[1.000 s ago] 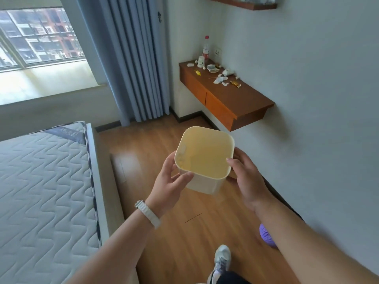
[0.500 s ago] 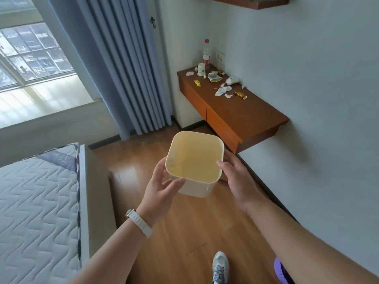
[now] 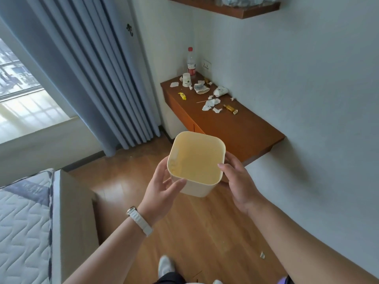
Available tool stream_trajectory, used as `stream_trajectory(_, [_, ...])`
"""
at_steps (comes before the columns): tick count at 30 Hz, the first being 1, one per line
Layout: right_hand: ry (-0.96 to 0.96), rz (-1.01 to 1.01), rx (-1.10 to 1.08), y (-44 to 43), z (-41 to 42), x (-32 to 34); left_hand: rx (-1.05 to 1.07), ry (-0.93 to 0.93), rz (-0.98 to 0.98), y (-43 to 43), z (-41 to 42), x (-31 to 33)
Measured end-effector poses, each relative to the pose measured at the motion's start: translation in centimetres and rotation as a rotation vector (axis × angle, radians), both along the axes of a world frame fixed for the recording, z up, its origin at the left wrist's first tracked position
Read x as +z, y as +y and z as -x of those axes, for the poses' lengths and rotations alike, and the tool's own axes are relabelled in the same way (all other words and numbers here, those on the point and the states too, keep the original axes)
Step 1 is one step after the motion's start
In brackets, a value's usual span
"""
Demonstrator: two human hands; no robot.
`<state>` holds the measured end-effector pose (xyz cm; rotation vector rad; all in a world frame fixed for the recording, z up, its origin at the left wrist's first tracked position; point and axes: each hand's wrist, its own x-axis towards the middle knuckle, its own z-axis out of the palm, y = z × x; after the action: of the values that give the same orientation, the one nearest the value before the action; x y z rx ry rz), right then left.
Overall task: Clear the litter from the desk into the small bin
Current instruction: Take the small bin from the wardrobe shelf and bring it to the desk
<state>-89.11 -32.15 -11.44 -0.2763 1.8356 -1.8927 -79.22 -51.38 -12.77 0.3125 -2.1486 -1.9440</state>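
Note:
I hold a small cream bin (image 3: 196,160), square with rounded corners and nothing inside, in mid-air above the wooden floor. My left hand (image 3: 162,189) grips its near left corner; my right hand (image 3: 235,179) grips its right side. Ahead, a wall-mounted wooden desk (image 3: 242,128) carries litter at its far end: crumpled white paper scraps (image 3: 210,103), a crushed paper cup (image 3: 201,89), a yellow wrapper (image 3: 182,96), a gold candy wrapper (image 3: 230,109), an upright white cup (image 3: 186,79) and a plastic bottle (image 3: 191,64) in the corner.
Blue-grey curtains (image 3: 102,78) hang left of the desk beside a window. A bed with a quilted mattress (image 3: 22,222) fills the lower left. A wooden shelf (image 3: 225,7) hangs above the desk. A small scrap (image 3: 262,254) lies on the floor by the wall.
I have walked closer to the desk, which now looks larger and nearer. Both hands keep the same hold on the bin.

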Motion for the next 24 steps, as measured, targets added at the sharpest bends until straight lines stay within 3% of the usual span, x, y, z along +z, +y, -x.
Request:
stream_trajectory(17, [-0.023, -0.139, -0.302, -15.1, 14.5, 0.2, -0.249, -0.015, -0.071, -16.3, 20.1, -2.7])
stream_trajectory(24, [-0.034, -0.156, -0.384, -16.8, 18.1, -0.1, -0.331, -0.045, -0.095, -18.0, 25.5, -3.5])
